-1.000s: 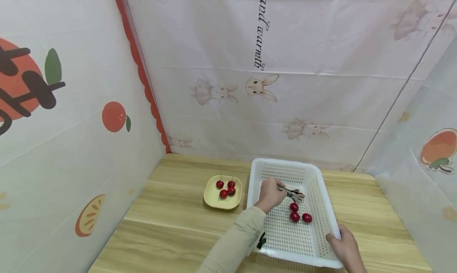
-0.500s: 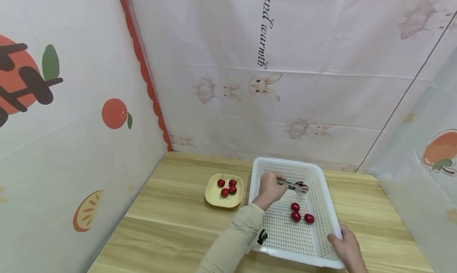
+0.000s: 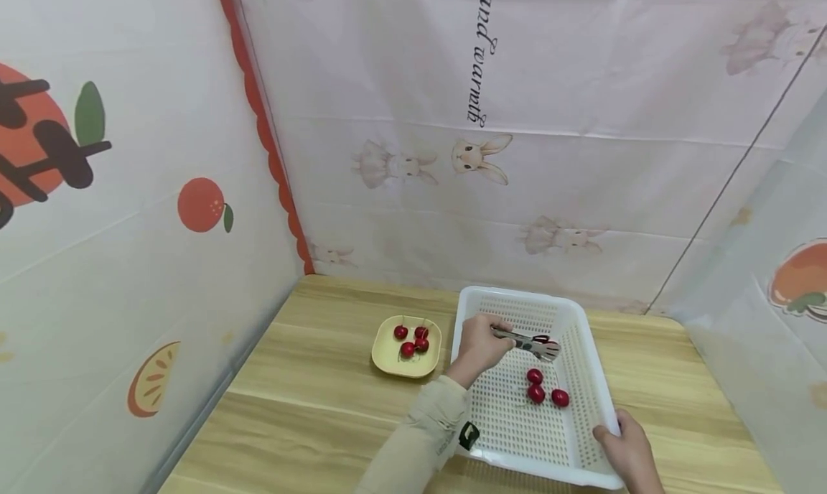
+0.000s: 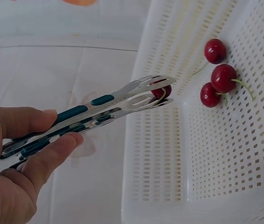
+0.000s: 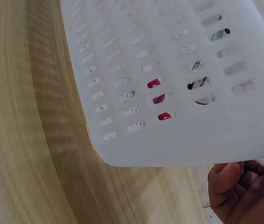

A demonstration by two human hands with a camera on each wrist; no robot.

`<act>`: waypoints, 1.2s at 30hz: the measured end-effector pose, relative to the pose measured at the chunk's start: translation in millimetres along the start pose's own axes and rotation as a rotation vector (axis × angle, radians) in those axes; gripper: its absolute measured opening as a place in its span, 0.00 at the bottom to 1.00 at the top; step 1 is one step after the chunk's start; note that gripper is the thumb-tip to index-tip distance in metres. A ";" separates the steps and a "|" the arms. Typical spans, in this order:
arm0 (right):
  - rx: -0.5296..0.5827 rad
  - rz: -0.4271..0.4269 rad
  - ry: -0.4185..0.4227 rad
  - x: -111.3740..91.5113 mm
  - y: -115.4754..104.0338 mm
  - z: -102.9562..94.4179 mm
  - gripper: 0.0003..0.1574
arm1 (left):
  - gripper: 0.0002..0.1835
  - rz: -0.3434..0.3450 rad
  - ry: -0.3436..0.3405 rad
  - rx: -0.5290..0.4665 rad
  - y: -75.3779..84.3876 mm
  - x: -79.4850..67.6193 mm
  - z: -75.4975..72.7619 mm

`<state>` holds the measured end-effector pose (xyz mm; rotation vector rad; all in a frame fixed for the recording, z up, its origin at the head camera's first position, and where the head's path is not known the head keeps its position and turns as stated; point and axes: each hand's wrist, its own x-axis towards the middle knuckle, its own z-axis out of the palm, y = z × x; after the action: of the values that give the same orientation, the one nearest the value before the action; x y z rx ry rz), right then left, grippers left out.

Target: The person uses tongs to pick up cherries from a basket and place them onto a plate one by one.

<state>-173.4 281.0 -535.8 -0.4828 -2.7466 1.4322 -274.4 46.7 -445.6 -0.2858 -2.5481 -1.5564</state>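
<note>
My left hand [image 3: 483, 343] pinches a pair of metal tongs [image 4: 118, 100] with dark teal grip pads, thumb on one arm and fingers on the other. Between the slotted tips sits a dark red cherry [image 4: 161, 92] with a green stem, held over the white perforated basket [image 3: 517, 293]. Three more cherries [image 3: 535, 393] lie together on the basket's floor, nearer to me than the tongs. At the basket's near right corner, my right hand [image 3: 627, 447] grips the rim, thumb on top; the right wrist view shows its curled fingers [image 5: 248, 186] below the edge.
A small yellow dish [image 3: 388, 365] with several stemmed cherries [image 3: 407, 350] stands left of the basket on the wood-grain table [image 3: 310, 386]. Printed cloth walls [image 3: 400, 243] enclose the table at the back and on both sides.
My left hand has shifted slightly left with the tongs, whose tips have turned a little toward me. My right hand keeps its hold on the basket's rim.
</note>
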 end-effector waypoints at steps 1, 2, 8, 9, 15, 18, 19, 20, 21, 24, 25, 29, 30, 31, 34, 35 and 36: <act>0.003 0.002 0.000 -0.1 -0.5 0.0 0.24 | 0.08 0.008 0.009 -0.003 -0.3 -0.8 -2.1; 0.005 0.003 0.000 -0.2 -1.0 0.0 0.24 | 0.08 0.009 0.017 -0.012 -1.0 -1.9 -3.7; 0.005 0.001 0.010 -1.2 -2.0 0.2 0.24 | 0.08 0.036 0.051 -0.080 -5.8 -12.0 -14.4; 0.005 -0.004 0.010 -1.1 -1.8 0.3 0.24 | 0.08 0.046 0.056 -0.092 -6.8 -14.0 -16.9; -0.001 -0.016 0.017 -1.2 -0.6 0.7 0.23 | 0.07 0.048 0.048 -0.176 -12.9 -25.2 -32.5; -0.007 -0.011 0.023 -1.7 -0.5 -0.1 0.22 | 0.07 0.023 0.057 -0.203 -16.0 -29.8 -38.5; -0.006 -0.010 0.022 -1.8 -0.6 -0.4 0.23 | 0.07 0.015 0.066 -0.207 -17.1 -30.9 -40.1; -0.006 -0.010 0.023 -2.0 -0.8 -0.8 0.22 | 0.07 0.010 0.073 -0.214 -18.1 -31.9 -41.9; -0.003 -0.010 0.023 -2.1 -0.9 -1.1 0.22 | 0.08 0.006 0.080 -0.218 -19.2 -32.9 -43.5; 0.002 -0.012 0.021 -2.9 -2.1 -1.3 0.22 | 0.08 0.008 0.100 -0.233 -23.8 -35.7 -49.5; 0.001 -0.014 0.023 -3.2 -2.4 -1.4 0.22 | 0.08 0.012 0.107 -0.237 -25.9 -36.5 -51.6; -0.003 -0.017 0.023 -3.9 -3.0 -1.3 0.22 | 0.08 0.008 0.139 -0.252 -34.7 -40.8 -60.6; -0.006 -0.016 0.022 -3.9 -3.1 -1.3 0.22 | 0.08 0.005 0.148 -0.253 -36.7 -42.0 -62.7; -0.009 -0.014 0.021 -3.8 -3.1 -1.3 0.23 | 0.08 -0.004 0.155 -0.257 -38.0 -43.6 -65.1; -0.017 -0.006 0.016 -2.9 -3.2 -1.3 0.24 | 0.08 -0.026 0.176 -0.288 -40.8 -47.9 -71.3; -0.018 -0.004 0.014 -2.6 -3.3 -1.4 0.24 | 0.08 -0.033 0.182 -0.301 -41.6 -49.2 -73.2; -0.019 -0.003 0.014 -2.3 -3.2 -1.5 0.24 | 0.08 -0.033 0.188 -0.312 -42.4 -50.5 -75.1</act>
<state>-171.9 279.8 -532.0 -0.4870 -2.7513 1.3978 -233.6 -43.5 -459.1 -0.1229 -2.1777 -1.8942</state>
